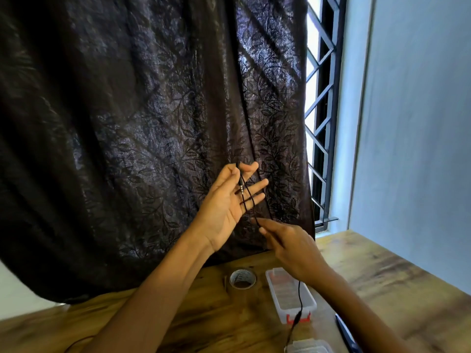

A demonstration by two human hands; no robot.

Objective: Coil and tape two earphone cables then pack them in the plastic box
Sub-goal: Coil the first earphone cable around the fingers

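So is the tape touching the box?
Apart. The head view shows a strip of bare table between the tape and the box.

One wide-angle camera worn on the person's head faces forward over both forearms toward a dark leaf-patterned curtain (127,123) and a barred window (322,110) close ahead. It tilts only slightly down, so the wooden surface (382,276) fills just the bottom band, while the left hand (226,202) and right hand (293,248) sit near enough that the thin earphone cable (252,197) between them shows.
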